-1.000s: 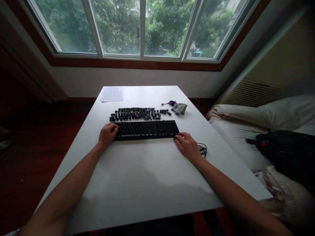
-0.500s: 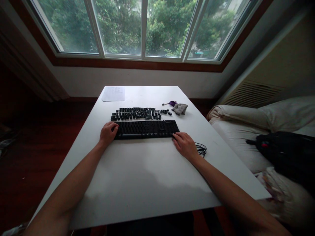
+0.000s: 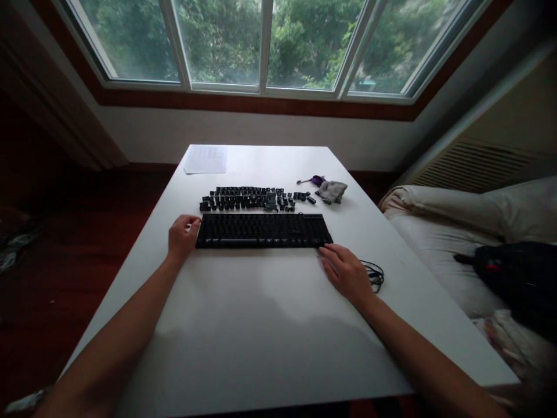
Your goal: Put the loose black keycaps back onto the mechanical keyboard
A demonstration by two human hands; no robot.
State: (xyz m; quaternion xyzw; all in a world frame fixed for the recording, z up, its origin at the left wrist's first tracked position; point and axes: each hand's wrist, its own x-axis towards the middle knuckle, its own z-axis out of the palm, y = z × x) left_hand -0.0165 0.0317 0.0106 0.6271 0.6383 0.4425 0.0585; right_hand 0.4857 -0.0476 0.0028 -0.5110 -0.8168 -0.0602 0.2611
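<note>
A black keyboard [image 3: 263, 230] lies across the middle of a white table [image 3: 261, 325]. My left hand [image 3: 181, 237] is at its left end, fingers curled against the edge. My right hand [image 3: 347, 270] lies flat on the table just in front of the keyboard's right front corner, fingers stretched out and holding nothing. Behind the keyboard, several loose black keycaps [image 3: 252, 198] are laid out in rows.
A coiled black cable [image 3: 375, 275] lies right of my right hand. A grey cloth [image 3: 332, 191] and a small purple tool [image 3: 317, 179] sit at the back right, a sheet of paper [image 3: 206, 159] at the back left. A bed with a black bag [image 3: 517, 276] stands to the right.
My left hand has slid off the keyboard's top to its left end. My right hand has drawn back a little from the right corner. The view has shifted closer.
</note>
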